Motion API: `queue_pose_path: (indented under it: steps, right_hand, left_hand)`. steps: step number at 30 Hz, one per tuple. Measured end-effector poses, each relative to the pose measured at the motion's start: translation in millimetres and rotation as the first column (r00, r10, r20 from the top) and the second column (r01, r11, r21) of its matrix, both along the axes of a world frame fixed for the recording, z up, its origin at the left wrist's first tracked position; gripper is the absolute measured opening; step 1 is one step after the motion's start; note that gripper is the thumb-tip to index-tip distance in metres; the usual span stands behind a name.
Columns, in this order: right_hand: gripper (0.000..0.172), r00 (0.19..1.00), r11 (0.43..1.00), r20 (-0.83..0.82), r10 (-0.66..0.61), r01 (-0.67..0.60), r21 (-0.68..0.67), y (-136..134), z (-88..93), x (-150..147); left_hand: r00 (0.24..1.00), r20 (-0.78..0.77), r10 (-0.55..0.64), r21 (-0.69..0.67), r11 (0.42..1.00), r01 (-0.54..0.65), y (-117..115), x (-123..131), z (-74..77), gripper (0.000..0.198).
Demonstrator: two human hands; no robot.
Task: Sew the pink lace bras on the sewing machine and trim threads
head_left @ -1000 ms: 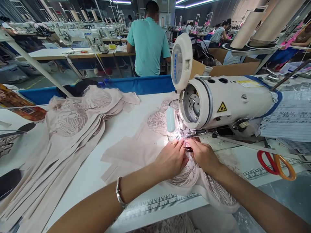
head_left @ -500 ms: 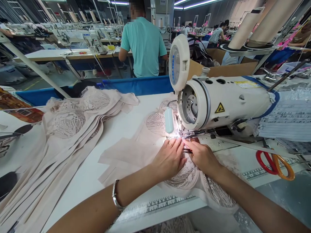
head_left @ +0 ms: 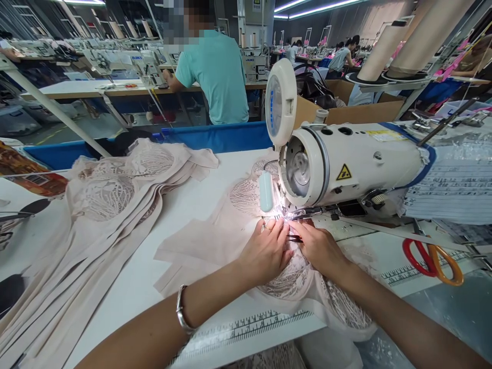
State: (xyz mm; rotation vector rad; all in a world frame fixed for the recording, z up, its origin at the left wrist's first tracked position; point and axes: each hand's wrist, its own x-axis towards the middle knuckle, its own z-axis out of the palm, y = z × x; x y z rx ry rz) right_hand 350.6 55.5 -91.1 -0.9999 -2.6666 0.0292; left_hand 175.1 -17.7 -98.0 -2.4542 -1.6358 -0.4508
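My left hand [head_left: 269, 251] lies flat on the pale pink lace piece [head_left: 226, 233], fingers stretched out and pressing it down, not gripping it. My right hand [head_left: 319, 248] rests on the same piece just beside the left one, fingertips pointing to the needle. A thin dark tool [head_left: 295, 238] shows between both hands, and I cannot tell if the right hand holds it or only touches it. The lace piece is spread on the white table [head_left: 192, 184], and its front edge is under the head of the sewing machine [head_left: 346, 159], where the small lamp [head_left: 266, 190] shines. A pile of similar pieces [head_left: 111, 195] lies well apart on the left. Red and orange scissors [head_left: 430, 259] lie on the right.
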Motion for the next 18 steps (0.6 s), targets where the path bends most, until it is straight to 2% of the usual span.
queue_pose_path:
  steps: [5, 7, 10, 14, 18]
  right_hand:
    - [0.048, 0.999, 0.997, -0.025, -0.021, 0.019, -0.074, -2.2, 5.1, 3.4]
    - [0.051, 0.999, 0.997, -0.045, -0.02, 0.017, -0.076, -2.1, 4.3, 4.9]
    - [0.052, 0.998, 0.996, -0.061, -0.013, 0.008, -0.084, -1.2, 1.0, 5.7]
    - [0.046, 0.998, 0.999, -0.055, 0.0, -0.003, -0.049, 0.1, -3.2, 5.5]
    - [0.051, 0.997, 1.0, -0.068, 0.028, -0.027, 0.013, -0.1, -5.5, 6.4]
  left_hand:
    - [0.997, -0.044, -0.067, 0.083, 0.994, 0.071, 1.8, 2.1, -1.7, 0.043]
    - [0.993, -0.056, -0.103, 0.078, 0.991, 0.108, 3.0, 3.1, -1.7, 0.038]
    - [0.995, -0.03, -0.097, 0.043, 0.994, 0.098, 3.8, 3.1, 0.0, 0.036]
    - [0.997, 0.035, -0.066, -0.013, 0.998, 0.066, 3.0, 0.5, 4.2, 0.034]
    - [0.992, 0.095, -0.083, -0.02, 0.996, 0.085, 4.1, -2.5, 4.9, 0.035]
